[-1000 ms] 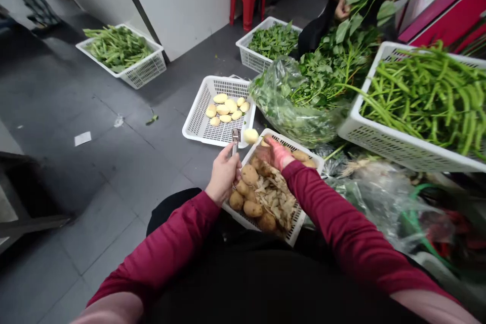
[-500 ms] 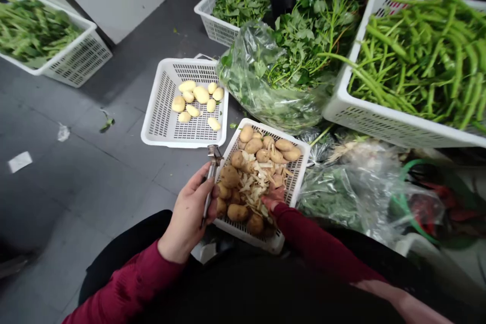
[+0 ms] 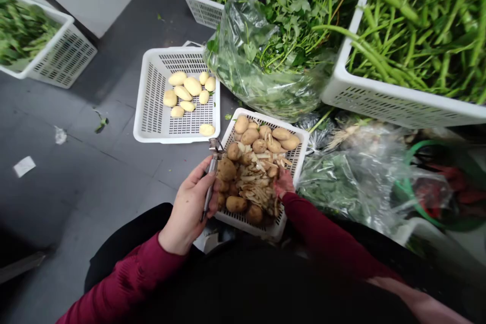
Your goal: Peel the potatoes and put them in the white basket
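A metal peeler [image 3: 213, 162] stands upright, head uppermost, in my left hand [image 3: 192, 202], whose fingers are wrapped round its handle. Close by to the right is a white basket [image 3: 250, 227] of unpeeled potatoes [image 3: 236, 204], with a heap of loose peelings [image 3: 256, 185] in the middle. Down inside its right side reaches my right hand [image 3: 284, 184], beside the peelings and a potato. Its fingertips are blurred and partly hidden, so I cannot tell whether they grip anything. Several peeled potatoes [image 3: 193, 86] lie in a second white basket [image 3: 138, 111], up and to the left.
Leafy greens fill a plastic bag [image 3: 261, 81] behind the baskets. A large basket [image 3: 383, 104] of long green stems stands at the right. Below it are bagged vegetables [image 3: 334, 182] and a green-rimmed container [image 3: 410, 197]. Another basket of greens [image 3: 63, 58] sits far left; scraps lie on the floor.
My right hand has moved a little right and up, towards the basket's right wall. The peelings lie differently, more spread out. My left hand still holds the peeler; the view has shifted slightly.
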A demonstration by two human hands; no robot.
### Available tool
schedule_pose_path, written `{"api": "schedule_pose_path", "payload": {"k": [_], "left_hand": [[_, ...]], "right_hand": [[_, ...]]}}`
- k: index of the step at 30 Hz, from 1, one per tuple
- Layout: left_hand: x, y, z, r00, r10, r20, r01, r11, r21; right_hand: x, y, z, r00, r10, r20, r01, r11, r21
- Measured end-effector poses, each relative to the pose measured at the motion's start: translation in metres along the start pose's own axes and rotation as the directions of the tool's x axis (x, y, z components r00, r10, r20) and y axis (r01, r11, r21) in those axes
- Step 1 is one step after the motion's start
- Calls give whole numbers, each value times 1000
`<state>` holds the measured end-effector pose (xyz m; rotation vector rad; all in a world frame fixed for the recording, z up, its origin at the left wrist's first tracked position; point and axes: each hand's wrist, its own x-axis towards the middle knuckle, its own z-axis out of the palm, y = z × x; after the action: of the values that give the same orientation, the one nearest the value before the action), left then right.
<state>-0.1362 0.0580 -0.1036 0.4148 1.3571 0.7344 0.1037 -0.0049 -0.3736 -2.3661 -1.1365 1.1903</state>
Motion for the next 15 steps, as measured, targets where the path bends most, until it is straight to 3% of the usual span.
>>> {"api": "schedule_pose_path", "payload": {"k": [3, 7, 12, 15], "left_hand": [[0, -1, -2, 1000, -11, 6, 11, 1000, -2], [0, -2, -5, 999, -31, 30, 30, 999, 15], [-1, -9, -6, 996, -29, 84, 20, 995, 98], [-2, -18, -8, 991, -30, 130, -2, 972, 236]], "right_hand": [[31, 1, -14, 994, -41, 98, 63, 968, -243], [50, -2, -17, 974, -40, 223, 119, 927, -356], [38, -6, -14, 976, 21, 218, 68, 919, -389], [22, -7, -15, 961, 41, 275, 42, 956, -291]]}}
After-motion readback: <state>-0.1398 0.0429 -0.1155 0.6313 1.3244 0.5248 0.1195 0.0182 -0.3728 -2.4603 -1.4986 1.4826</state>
